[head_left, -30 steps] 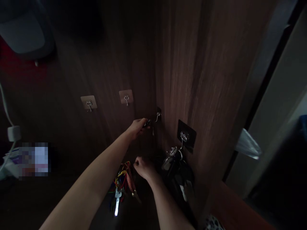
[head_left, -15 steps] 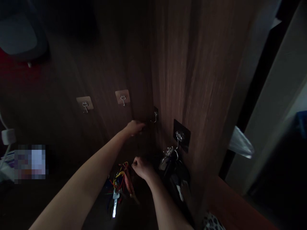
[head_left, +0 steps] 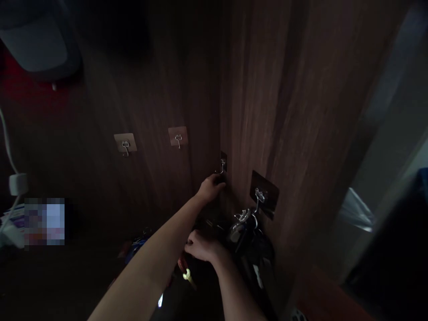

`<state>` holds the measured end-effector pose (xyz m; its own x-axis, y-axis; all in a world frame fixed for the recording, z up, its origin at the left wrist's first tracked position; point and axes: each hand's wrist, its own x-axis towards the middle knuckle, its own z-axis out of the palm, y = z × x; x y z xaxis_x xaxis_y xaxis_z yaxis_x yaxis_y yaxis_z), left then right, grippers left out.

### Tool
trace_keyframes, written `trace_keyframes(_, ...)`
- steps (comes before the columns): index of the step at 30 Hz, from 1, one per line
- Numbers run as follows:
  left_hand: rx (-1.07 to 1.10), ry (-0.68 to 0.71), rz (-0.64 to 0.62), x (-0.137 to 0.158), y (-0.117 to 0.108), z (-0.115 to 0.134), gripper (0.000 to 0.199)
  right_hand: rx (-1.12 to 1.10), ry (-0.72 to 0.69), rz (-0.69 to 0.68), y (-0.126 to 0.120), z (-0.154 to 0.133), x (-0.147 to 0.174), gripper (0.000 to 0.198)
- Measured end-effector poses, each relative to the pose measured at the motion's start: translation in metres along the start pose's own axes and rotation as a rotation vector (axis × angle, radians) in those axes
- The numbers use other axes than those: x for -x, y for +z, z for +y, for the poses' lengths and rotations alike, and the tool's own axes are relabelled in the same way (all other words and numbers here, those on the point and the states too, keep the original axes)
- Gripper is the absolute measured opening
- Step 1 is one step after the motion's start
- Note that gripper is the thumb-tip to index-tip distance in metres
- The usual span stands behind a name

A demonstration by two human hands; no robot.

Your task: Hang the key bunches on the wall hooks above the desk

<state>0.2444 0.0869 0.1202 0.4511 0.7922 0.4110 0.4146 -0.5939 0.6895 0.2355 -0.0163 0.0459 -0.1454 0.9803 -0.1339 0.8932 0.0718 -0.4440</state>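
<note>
My left hand (head_left: 211,187) reaches to a small metal wall hook (head_left: 222,166) in the corner, its curled fingers at the hook's lower curve. Whatever lies between these fingertips is too dark to make out. Lower down, my right hand (head_left: 202,245) is closed beside a bundle of keys on coloured cords (head_left: 183,265). Red cord and a yellowish piece show under its fingers; my left forearm hides most of the bundle. To the right, another hook (head_left: 259,196) on a dark square plate carries metal rings (head_left: 242,216) and dark hanging things.
Two more hooks, the left one (head_left: 125,145) and the nearer one (head_left: 178,137), sit on the back wall. A white plug (head_left: 18,184) on a cable is at far left. Clear plastic (head_left: 357,209) juts out at right. The dark wood side wall (head_left: 254,102) borders my hands.
My left hand has moved right to the corner hook. My right hand stays closed, slightly lower, and the key bundle is now mostly behind my left forearm. The view has shifted a little.
</note>
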Motion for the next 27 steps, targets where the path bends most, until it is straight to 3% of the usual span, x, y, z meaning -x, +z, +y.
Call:
trace_keyframes(3, 0.018, -0.026, 0.063, -0.001, 0.003, -0.002, 0.018, -0.023, 0.005, 0.001, 0.0, 0.001, -0.001, 0.025)
trace_keyframes(6, -0.039, 0.011, 0.13, 0.008, -0.012, -0.001, 0.017, 0.026, -0.008, -0.002, 0.0, 0.0, -0.002, 0.026)
trace_keyframes(9, -0.295, 0.128, 0.203, 0.014, -0.034, 0.01, 0.036, 0.053, -0.009, 0.001, 0.001, -0.001, -0.002, 0.026)
trace_keyframes(12, -0.535, 0.231, 0.133, 0.013, -0.052, 0.027, 0.034, 0.043, -0.015, 0.012, 0.003, 0.0, -0.002, 0.025)
trace_keyframes(14, -0.594, 0.19, 0.153, 0.011, -0.061, 0.033, 0.032, 0.023, -0.02, 0.04, 0.004, 0.002, -0.002, 0.024)
trace_keyframes(16, -0.625, 0.062, 0.129, 0.014, -0.066, 0.031, 0.032, -0.003, -0.018, 0.059, 0.005, 0.002, -0.001, 0.024)
trace_keyframes(18, -0.66, -0.067, 0.001, 0.022, -0.068, 0.024, 0.03, -0.011, -0.005, 0.062, 0.005, 0.002, 0.0, 0.025)
trace_keyframes(20, -0.668, -0.094, -0.083, 0.037, -0.065, 0.016, 0.023, -0.002, 0.003, 0.063, 0.004, 0.001, 0.001, 0.025)
trace_keyframes(23, -0.517, -0.041, -0.083, 0.064, -0.055, 0.018, 0.024, 0.015, 0.005, 0.088, 0.001, -0.002, 0.005, 0.024)
trace_keyframes(27, 0.128, 0.098, -0.233, 0.104, -0.041, 0.046, 0.036, -0.05, -0.005, 0.21, 0.001, -0.004, 0.022, 0.024)
